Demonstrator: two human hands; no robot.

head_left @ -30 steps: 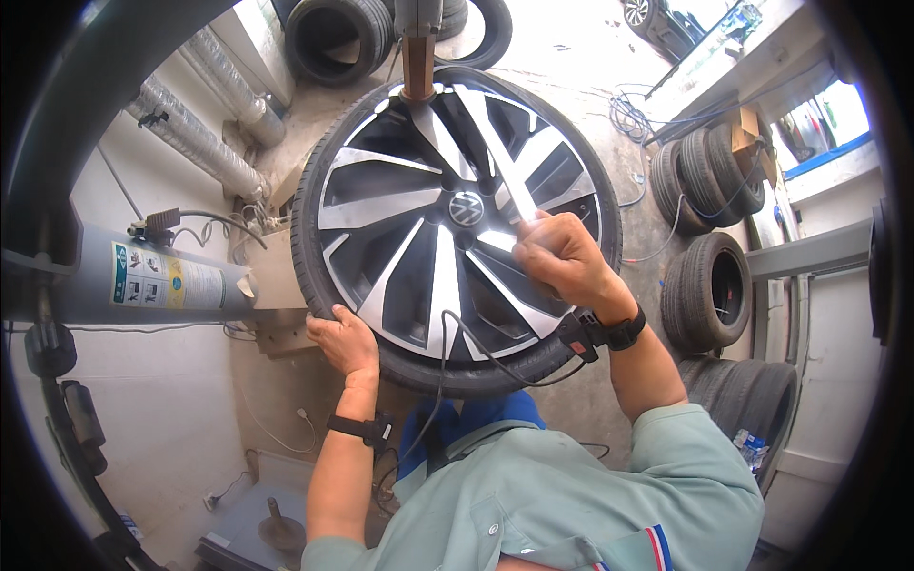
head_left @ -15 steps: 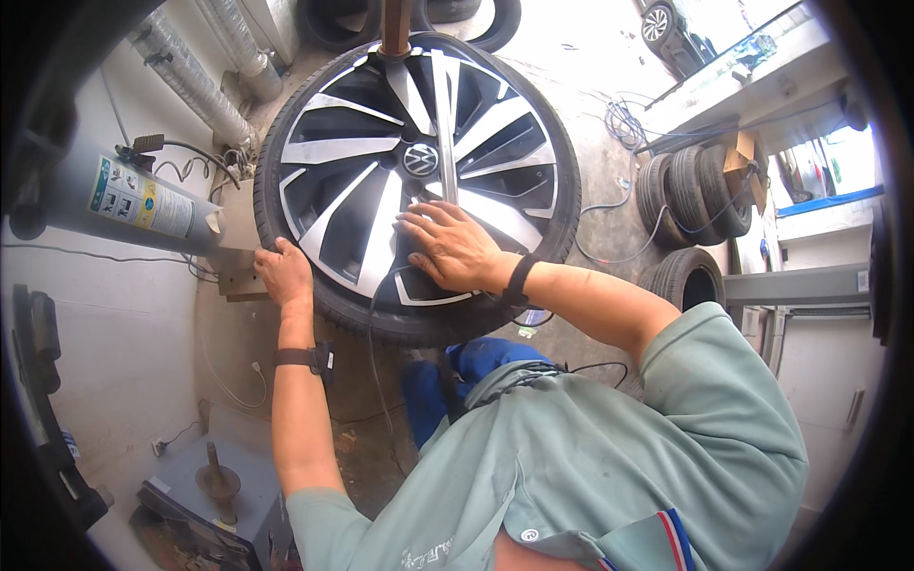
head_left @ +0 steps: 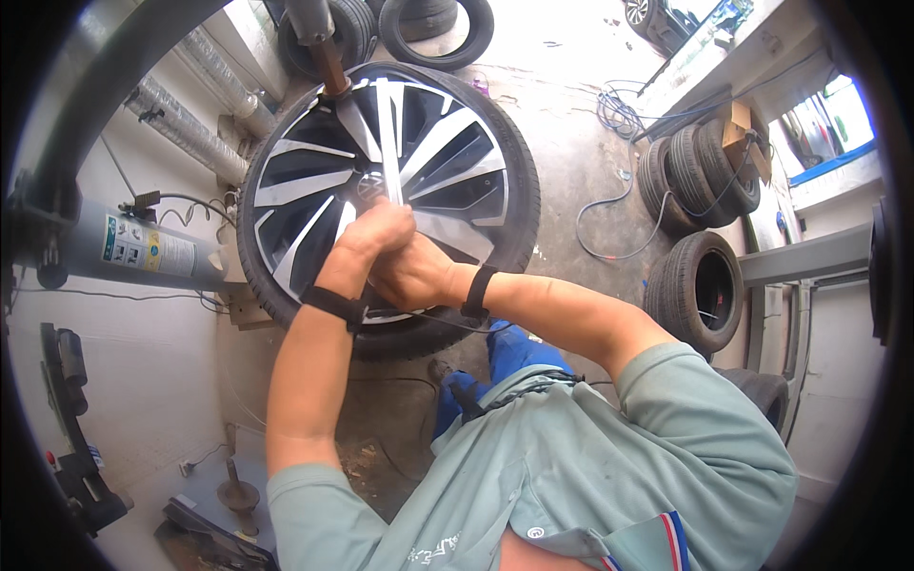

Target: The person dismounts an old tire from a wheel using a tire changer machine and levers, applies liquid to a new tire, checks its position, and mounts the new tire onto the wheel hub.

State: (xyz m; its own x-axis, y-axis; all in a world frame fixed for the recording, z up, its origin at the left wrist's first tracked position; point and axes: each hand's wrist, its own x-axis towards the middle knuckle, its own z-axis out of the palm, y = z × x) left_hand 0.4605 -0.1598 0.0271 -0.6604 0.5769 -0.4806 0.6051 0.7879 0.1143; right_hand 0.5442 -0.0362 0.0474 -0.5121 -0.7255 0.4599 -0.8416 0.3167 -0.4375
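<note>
A tire with a black-and-silver alloy wheel (head_left: 471, 162) lies face up in front of me, beneath a machine arm with a brown post (head_left: 329, 65). A long silver bar (head_left: 388, 133) runs from the wheel's far side to my hands. My left hand (head_left: 379, 226) is closed on the bar's near end, over the hub. My right hand (head_left: 409, 268) is just below it and partly behind it; its fingers are hidden. A dark cable hangs over the wheel's near side.
Stacked tires (head_left: 703, 171) and an upright tire (head_left: 695, 290) stand at right, more tires (head_left: 433, 29) behind the wheel. A grey cylinder (head_left: 143, 247) and foil-wrapped pipes (head_left: 186, 133) are at left. Hoses (head_left: 609, 205) lie on the floor. A car (head_left: 657, 24) is beyond.
My left hand has left the tire's near-left edge and moved up to the bar. My right hand, spread on the wheel half a second ago, is now behind my left hand.
</note>
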